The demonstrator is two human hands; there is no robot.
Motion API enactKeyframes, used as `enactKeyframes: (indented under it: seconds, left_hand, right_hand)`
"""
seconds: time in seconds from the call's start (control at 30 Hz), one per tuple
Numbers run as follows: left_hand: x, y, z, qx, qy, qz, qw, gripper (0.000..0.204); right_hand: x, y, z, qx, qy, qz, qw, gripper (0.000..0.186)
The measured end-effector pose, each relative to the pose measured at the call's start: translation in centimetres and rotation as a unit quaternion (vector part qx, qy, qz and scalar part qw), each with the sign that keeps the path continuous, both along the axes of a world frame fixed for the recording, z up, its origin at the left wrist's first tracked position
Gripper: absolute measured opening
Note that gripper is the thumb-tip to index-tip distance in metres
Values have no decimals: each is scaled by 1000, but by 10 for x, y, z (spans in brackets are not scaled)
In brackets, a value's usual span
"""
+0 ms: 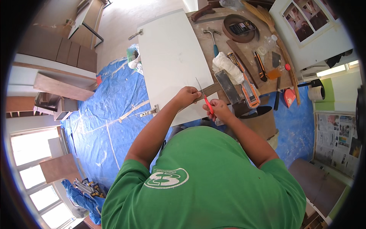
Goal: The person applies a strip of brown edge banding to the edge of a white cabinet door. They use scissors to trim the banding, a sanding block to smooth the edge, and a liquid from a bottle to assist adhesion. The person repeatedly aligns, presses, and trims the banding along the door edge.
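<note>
My right hand [219, 110] is closed round the red handles of a pair of scissors [208, 104]. Their blades point away from me and stand apart at a brown strip [212, 90]. Between the fingers of my left hand [187, 96] the strip is pinched, just left of the blades. Whether the blades touch it I cannot tell. Beneath both hands lies a white cabinet door [173, 53], with metal hinges [154, 110] along its left edge. The strip's right end runs toward a dark flat block [228, 87] beside the door.
The worktable holds a hammer [214, 40], a white cloth bundle [228, 68], an orange cutter [260, 66], a coiled brown band [230, 24] with a phone [243, 26], and a bottle of orange liquid [275, 72]. Blue sheeting [110, 110] covers the floor.
</note>
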State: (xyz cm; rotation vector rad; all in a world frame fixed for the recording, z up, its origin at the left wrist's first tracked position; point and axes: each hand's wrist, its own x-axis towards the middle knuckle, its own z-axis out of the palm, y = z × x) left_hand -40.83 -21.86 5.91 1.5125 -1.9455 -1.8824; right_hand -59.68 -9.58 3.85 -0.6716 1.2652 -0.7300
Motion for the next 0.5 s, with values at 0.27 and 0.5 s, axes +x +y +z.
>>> enactKeyframes:
  seconds: [0.27, 0.5]
  left_hand:
    - [-3, -8, -9, 18, 10, 53, 998, 33]
    - [5, -13, 4, -49, -25, 38, 998, 32]
  right_hand:
    - [-3, -9, -12, 5, -23, -16, 1000, 32]
    - [-20, 3, -10, 22, 25, -60, 998, 28]
